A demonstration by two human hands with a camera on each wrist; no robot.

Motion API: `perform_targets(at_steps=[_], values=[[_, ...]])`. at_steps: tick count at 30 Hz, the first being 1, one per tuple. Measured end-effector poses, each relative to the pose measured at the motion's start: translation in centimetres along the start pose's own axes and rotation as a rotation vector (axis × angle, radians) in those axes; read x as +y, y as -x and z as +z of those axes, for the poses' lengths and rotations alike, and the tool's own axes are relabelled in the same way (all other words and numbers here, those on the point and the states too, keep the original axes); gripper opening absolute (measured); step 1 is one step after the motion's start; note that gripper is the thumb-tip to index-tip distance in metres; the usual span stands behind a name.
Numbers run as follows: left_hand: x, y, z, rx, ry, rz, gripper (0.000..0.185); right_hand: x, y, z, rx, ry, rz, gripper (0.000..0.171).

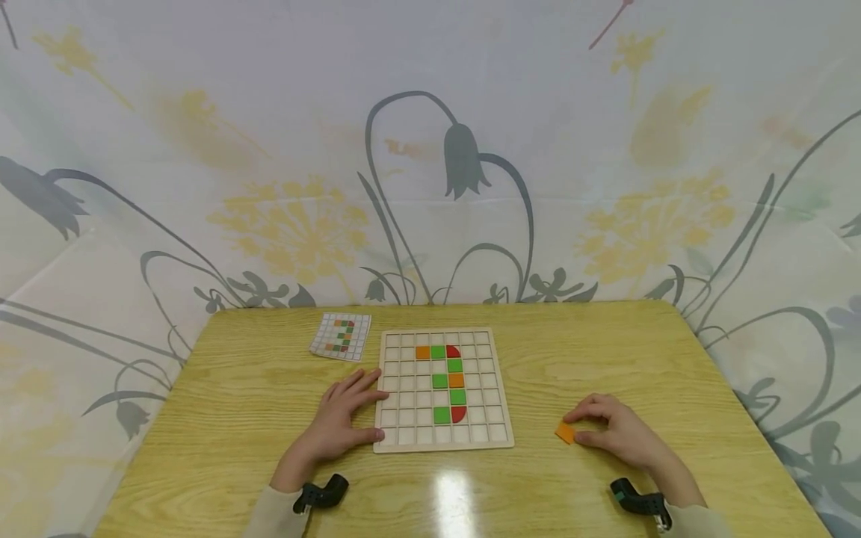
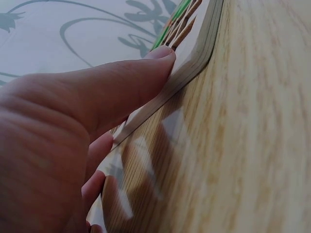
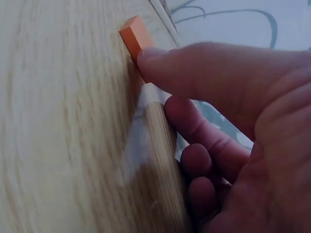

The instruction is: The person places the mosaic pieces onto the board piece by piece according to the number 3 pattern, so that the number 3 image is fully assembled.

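While our left hand [image 1: 343, 422] lies flat on the grid board's [image 1: 383, 388] left edge, our right hand [image 1: 615, 430] pinches the orange tile [image 1: 565, 432] near the table's [image 1: 269, 396] front edge; the board lies leftward of it.

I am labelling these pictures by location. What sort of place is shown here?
Probably a tabletop puzzle station screened off indoors: a wood-grain table carries a wooden grid board with coloured tiles and a pattern card, and a floral fabric backdrop surrounds it.
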State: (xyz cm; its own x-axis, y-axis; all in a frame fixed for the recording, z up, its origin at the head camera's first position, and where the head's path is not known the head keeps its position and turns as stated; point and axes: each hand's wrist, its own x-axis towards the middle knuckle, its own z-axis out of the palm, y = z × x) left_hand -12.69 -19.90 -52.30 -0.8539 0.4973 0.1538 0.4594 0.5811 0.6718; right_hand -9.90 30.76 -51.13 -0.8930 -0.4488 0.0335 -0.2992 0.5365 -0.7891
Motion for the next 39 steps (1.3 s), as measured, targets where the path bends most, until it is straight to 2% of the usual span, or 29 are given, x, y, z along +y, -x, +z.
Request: perform_targets(at_steps=[8,14,19,24,30,39], values=[[0.1,0.0,-0.1,-0.014,0.012,-0.014,0.057,-0.3,-0.2,0.3,0.002,0.058,0.0,0.027],[0.0,0.0,-0.1,-0.001,0.004,0.001,0.056,-0.6,-0.4,0.4,0.001,0.113,-0.018,0.036],[0.0,-0.1,-0.1,0.002,-0.003,0.005,0.055,-0.8,-0.5,0.7,0.004,0.122,-0.032,0.035],[0.1,-0.1,-0.1,-0.002,-0.001,0.001,0.055,-1.0,-0.5,0.8,0.009,0.125,0.002,0.032],[0.1,0.1,0.0,-0.001,0.01,-0.001,0.055,-1.6,-0.7,1.3,0.034,0.199,0.043,0.024],[0.0,0.0,-0.1,-0.009,-0.005,-0.003,0.058,-2.4,-0.9,1.8,0.072,0.27,0.085,0.026]])
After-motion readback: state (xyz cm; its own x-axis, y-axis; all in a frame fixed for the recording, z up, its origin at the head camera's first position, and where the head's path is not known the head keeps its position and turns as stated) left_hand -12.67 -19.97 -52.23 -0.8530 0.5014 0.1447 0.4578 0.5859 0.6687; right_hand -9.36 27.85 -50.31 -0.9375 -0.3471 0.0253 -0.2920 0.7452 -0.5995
